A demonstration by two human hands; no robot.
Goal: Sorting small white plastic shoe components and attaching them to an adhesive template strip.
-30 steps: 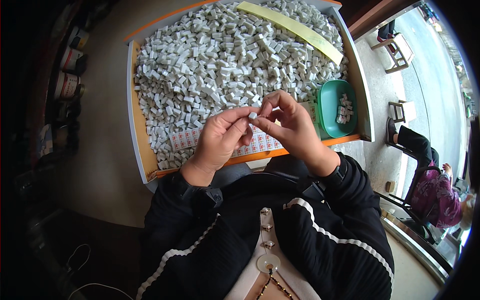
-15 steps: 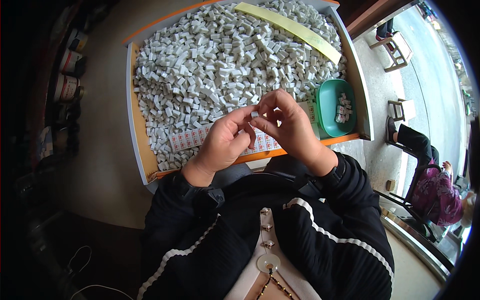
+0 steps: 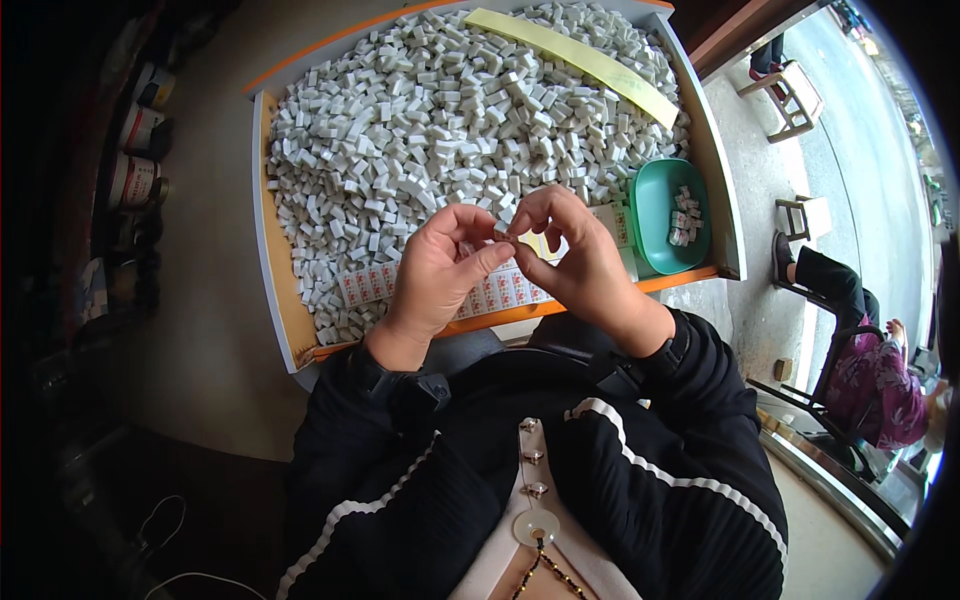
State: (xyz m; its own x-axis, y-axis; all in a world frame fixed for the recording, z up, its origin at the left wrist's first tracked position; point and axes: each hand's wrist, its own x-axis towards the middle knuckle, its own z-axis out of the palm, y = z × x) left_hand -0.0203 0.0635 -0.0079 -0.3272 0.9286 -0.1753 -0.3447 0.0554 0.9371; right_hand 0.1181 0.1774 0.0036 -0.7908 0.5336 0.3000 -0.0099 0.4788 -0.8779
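Observation:
Between my fingertips is a small white block (image 3: 502,229), held above the near side of a drawer. My left hand (image 3: 430,275) is closed in a pinch on it, thumb tip on the near side. From the other side my right hand (image 3: 588,268) pinches at the same block, its thumb and index finger bent in. The fingertips hide part of the block. Below my hands lies a sheet of stickers (image 3: 370,284) with rows of small red prints, partly covered by them. A green plastic bowl (image 3: 652,250) at the right holds several white blocks with red marks.
A heap of plain white blocks (image 3: 400,130) fills the wooden drawer (image 3: 716,180). Across its far right part lies a pale yellow strip (image 3: 575,58). Wooden stools (image 3: 795,105) and a seated person in a purple top (image 3: 870,390) are at the right. Cans (image 3: 140,180) stand at the far left.
My left thumb has come up against the block, and the left fingers have curled in. My right fingers have opened slightly, and the block has shifted a little left.

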